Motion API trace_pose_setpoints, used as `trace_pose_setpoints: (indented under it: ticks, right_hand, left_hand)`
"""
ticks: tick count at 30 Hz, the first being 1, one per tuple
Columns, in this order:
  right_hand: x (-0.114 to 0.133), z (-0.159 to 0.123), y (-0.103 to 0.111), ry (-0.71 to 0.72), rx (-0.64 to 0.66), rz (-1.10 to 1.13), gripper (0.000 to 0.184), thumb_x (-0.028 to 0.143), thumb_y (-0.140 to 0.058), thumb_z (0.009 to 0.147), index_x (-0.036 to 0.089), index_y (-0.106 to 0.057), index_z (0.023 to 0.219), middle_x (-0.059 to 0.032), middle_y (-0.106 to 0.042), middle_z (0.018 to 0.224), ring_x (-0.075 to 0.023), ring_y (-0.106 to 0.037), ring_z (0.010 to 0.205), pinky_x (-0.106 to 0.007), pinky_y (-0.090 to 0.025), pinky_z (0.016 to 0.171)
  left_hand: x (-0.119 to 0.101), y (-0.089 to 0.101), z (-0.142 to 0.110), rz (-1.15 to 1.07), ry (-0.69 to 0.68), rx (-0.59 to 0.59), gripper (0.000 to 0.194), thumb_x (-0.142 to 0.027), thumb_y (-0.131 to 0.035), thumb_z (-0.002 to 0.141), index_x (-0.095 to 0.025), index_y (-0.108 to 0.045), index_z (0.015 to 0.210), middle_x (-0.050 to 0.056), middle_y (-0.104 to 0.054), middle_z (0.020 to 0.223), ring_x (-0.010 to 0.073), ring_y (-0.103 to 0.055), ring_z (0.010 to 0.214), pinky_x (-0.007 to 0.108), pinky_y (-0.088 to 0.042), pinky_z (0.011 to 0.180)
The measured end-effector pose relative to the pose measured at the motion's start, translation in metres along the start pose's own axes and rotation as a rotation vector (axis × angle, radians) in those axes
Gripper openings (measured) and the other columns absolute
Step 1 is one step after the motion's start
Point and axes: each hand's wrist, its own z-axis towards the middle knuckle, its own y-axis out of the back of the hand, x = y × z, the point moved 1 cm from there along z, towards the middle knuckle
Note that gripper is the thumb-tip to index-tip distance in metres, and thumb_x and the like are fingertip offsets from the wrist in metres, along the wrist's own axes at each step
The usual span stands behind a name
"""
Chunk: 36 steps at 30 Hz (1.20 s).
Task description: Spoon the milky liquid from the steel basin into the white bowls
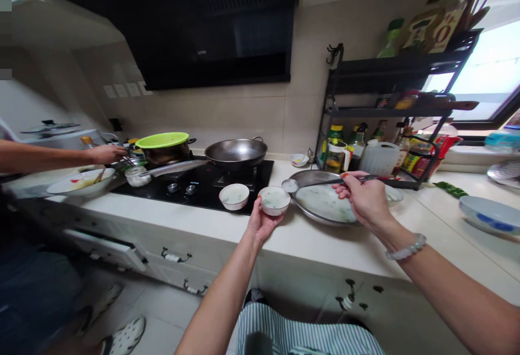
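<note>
My left hand (262, 220) grips a small white bowl (274, 200) of pale soup at the counter's front edge. My right hand (364, 197) is closed on the handle of a metal ladle (291, 185), whose scoop hovers just above the bowl's right rim. Right of the bowl lies a wide steel basin (320, 203) holding the same pale liquid. A second small white bowl (234, 196) of soup stands on the black stove's front edge, left of the held one.
An empty wok (236, 153) and a pot with a green lid (164, 146) sit on the stove (190, 181). Another person's hand (106, 154) reaches in from the left near a white plate (81, 181). A black rack (390, 122) of bottles stands at back right; a blue-patterned bowl (489, 215) lies far right.
</note>
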Motion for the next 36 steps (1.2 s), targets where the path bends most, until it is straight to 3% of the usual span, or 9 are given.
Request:
trace_pose_setpoints:
  ticks: [5,9,14,16,21,23,27,36]
  right_hand:
    - [-0.004,-0.023,-0.018,0.178,0.171,-0.104,0.023,0.044,-0.067,0.083,0.022,-0.062,0.087,0.0003,-0.06,0.048,-0.0207,-0.068,0.052,-0.033,-0.06,0.056]
    - [-0.003,-0.045,-0.018,0.361,0.347,-0.169,0.026,0.047,-0.062,0.088,0.022,-0.066,0.096,-0.0017,-0.066,0.064,-0.0163,-0.062,0.046,-0.031,-0.057,0.05]
    - [-0.001,-0.062,-0.012,0.521,0.527,-0.173,0.018,0.039,-0.062,0.089,0.024,-0.071,0.097,-0.0055,-0.067,0.076,-0.0177,-0.064,0.055,-0.032,-0.055,0.047]
    - [-0.001,-0.063,-0.009,0.52,0.487,-0.166,0.019,0.038,-0.062,0.09,0.024,-0.071,0.098,-0.0051,-0.067,0.075,-0.0174,-0.064,0.054,-0.032,-0.055,0.048]
    - [-0.004,-0.047,0.005,0.407,0.137,-0.125,0.03,0.049,-0.063,0.089,0.021,-0.066,0.097,-0.0011,-0.065,0.065,-0.0162,-0.063,0.048,-0.033,-0.058,0.054]
    - [-0.006,-0.039,0.013,0.379,0.065,-0.103,0.033,0.052,-0.066,0.086,0.02,-0.065,0.095,0.0006,-0.064,0.06,-0.0165,-0.063,0.048,-0.037,-0.061,0.063]
    - [-0.013,-0.03,0.031,0.314,0.024,-0.1,0.034,0.053,-0.068,0.082,0.021,-0.064,0.092,0.0023,-0.061,0.054,-0.017,-0.064,0.047,-0.041,-0.062,0.073]
    - [-0.021,-0.027,0.056,0.228,-0.004,-0.154,0.033,0.052,-0.07,0.078,0.022,-0.063,0.089,-0.0008,-0.063,0.054,-0.0189,-0.062,0.045,-0.035,-0.059,0.054]
  left_hand:
    - [0.0,0.001,0.001,-0.009,0.014,0.017,0.058,-0.045,-0.064,0.085,-0.023,-0.049,0.137,0.015,-0.062,0.131,0.0326,-0.06,0.119,0.048,-0.054,0.09]
    - [0.0,0.004,0.001,-0.011,0.021,0.017,0.057,-0.042,-0.065,0.084,-0.023,-0.049,0.136,0.014,-0.063,0.13,0.0322,-0.06,0.119,0.048,-0.053,0.091]
    - [-0.001,0.003,-0.001,-0.005,0.021,0.054,0.058,-0.037,-0.068,0.082,-0.022,-0.049,0.134,0.016,-0.062,0.131,0.0349,-0.059,0.121,0.049,-0.053,0.092]
    - [-0.002,0.002,-0.001,-0.005,0.012,0.088,0.058,-0.036,-0.068,0.082,-0.021,-0.048,0.134,0.017,-0.06,0.133,0.0366,-0.057,0.124,0.051,-0.052,0.094]
    - [-0.005,0.004,-0.003,0.011,0.023,0.13,0.062,-0.032,-0.067,0.082,-0.021,-0.044,0.138,0.018,-0.058,0.137,0.0398,-0.053,0.129,0.058,-0.049,0.099]
    - [-0.007,0.005,-0.006,0.024,0.022,0.125,0.062,-0.029,-0.066,0.081,-0.021,-0.044,0.138,0.018,-0.058,0.137,0.041,-0.052,0.131,0.062,-0.047,0.1]
    - [-0.011,0.008,-0.011,0.044,0.017,0.094,0.058,-0.026,-0.065,0.081,-0.018,-0.047,0.136,0.019,-0.059,0.136,0.0428,-0.048,0.134,0.065,-0.045,0.101]
    - [-0.014,0.005,-0.018,0.075,-0.01,-0.062,0.049,-0.02,-0.059,0.086,-0.014,-0.049,0.134,0.019,-0.056,0.139,0.041,-0.046,0.137,0.062,-0.049,0.101]
